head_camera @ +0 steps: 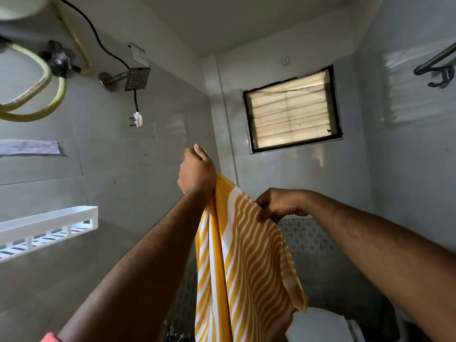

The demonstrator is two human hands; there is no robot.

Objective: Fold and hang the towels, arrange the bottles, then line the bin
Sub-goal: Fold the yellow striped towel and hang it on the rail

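Yellow-and-white striped cotton towel (244, 255) hangs in the air in front of the person, held up by its top edge between both hands and drooping down past the bottom of the view. The left hand (196, 172) is raised higher, fingers curled into a fist around one bunched corner of the cloth. The right hand (277, 204) sits lower and to the right, well apart from the left, pinching the top edge between thumb and fingers. Between the two hands the top edge slopes down from left to right, and the fabric falls in loose vertical folds.

Behind the towel, low in the view, shows the white lid of a toilet (320, 324). On the left wall a white slotted plastic shelf (47, 228) is mounted, and above it a square metal shower head (137, 79) juts out beside a dangling white electric plug (137, 119) and loops of yellow hose (32, 99). A dark-framed louvred window (292, 111) glows on the far wall. At the upper right edge a dark metal towel rail with a hook (436, 67) is fixed to the tiled wall.
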